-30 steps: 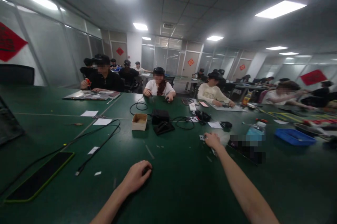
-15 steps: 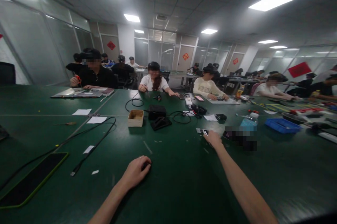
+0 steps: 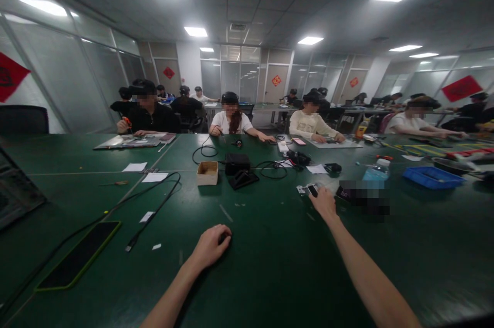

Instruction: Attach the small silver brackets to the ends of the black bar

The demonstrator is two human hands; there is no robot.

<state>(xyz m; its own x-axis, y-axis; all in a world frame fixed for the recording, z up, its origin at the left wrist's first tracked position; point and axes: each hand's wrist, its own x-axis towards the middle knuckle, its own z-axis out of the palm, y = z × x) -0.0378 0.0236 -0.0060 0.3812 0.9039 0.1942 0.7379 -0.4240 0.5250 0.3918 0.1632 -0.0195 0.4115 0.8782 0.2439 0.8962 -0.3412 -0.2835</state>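
My left hand (image 3: 212, 243) rests on the green table (image 3: 262, 261), fingers curled down and thumb bent beside them. A dark gap shows between thumb and forefinger; what lies in it, if anything, is hidden. Farther out to the right, my right hand (image 3: 326, 203) has its fingers closed at the near edge of a small flat piece (image 3: 312, 190), dark with a pale rim. Just left of that piece lies a small silvery part (image 3: 300, 190), too small to name. A dark pouch-like thing (image 3: 345, 192), partly blurred out, is right of my right hand.
Ahead stand an open cardboard box (image 3: 207, 174), a black box (image 3: 236, 163) and a black stand (image 3: 243, 180). A cable (image 3: 154, 210) and a green-rimmed black mat (image 3: 79, 256) lie left. Rightward are a bottle (image 3: 377, 169) and a blue tray (image 3: 432, 178). Several people sit opposite.
The view has swung slightly left, so things sit farther right, and a dark panel shows more at the left edge. Both hands keep nearly the same places on the table.
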